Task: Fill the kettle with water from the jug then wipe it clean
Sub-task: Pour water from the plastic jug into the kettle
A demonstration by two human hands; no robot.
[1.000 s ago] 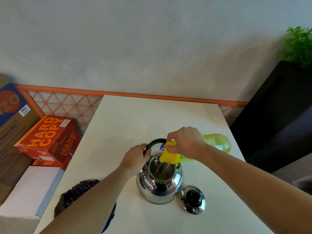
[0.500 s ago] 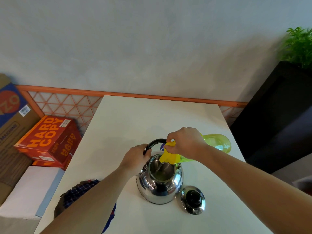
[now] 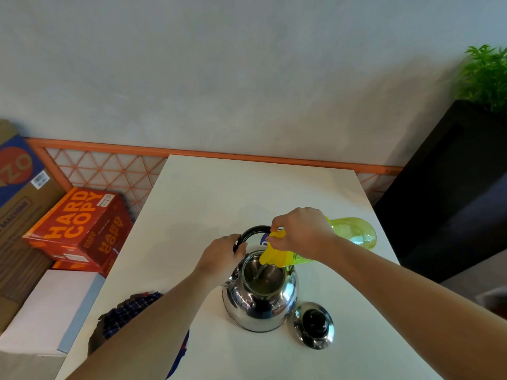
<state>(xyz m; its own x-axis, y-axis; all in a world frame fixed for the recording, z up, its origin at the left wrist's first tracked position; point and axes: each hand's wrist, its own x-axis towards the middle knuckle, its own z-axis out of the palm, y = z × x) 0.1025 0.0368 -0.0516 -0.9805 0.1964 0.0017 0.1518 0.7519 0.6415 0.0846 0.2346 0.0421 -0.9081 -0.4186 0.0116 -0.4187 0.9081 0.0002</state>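
A shiny steel kettle stands open on the white table. My left hand grips its black handle, folded back. My right hand holds a yellow-green clear jug tipped on its side, its yellow spout over the kettle's mouth. A thin stream of water falls into the kettle. The kettle's steel lid with a black knob lies on the table just right of the kettle.
A dark plaid cloth lies at the table's front left edge, partly under my left forearm. Red boxes and a white box are stacked on the floor at left. A black cabinet with a plant stands at right.
Almost nothing has moved. Both hands keep their hold and the water keeps running into the kettle.
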